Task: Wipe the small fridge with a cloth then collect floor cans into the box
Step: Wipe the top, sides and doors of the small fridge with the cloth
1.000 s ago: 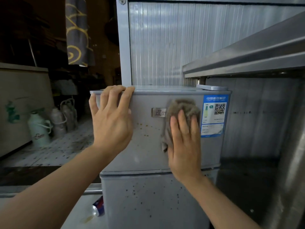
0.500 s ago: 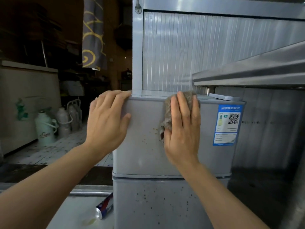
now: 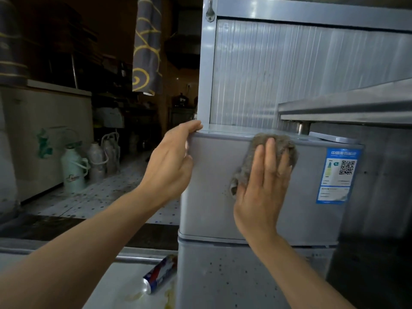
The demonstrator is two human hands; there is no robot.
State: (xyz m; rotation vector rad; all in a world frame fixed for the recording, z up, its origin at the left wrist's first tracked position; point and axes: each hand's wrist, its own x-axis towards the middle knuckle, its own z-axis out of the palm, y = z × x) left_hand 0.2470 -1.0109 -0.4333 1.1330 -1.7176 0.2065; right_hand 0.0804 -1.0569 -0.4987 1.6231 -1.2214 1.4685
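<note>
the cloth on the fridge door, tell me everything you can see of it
The fuzzy grey-brown cloth looks like a worn, bunched rag. The right hand presses it flat-fingered against the upper door of the small silver fridge, just under the top edge. One corner curls out at the lower left, beside the palm.

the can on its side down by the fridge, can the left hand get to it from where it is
Probably yes. The can lies in the open beside the fridge, below the left hand, with nothing over it. That hand only holds the fridge's top corner, so it must let go and reach down.
</note>
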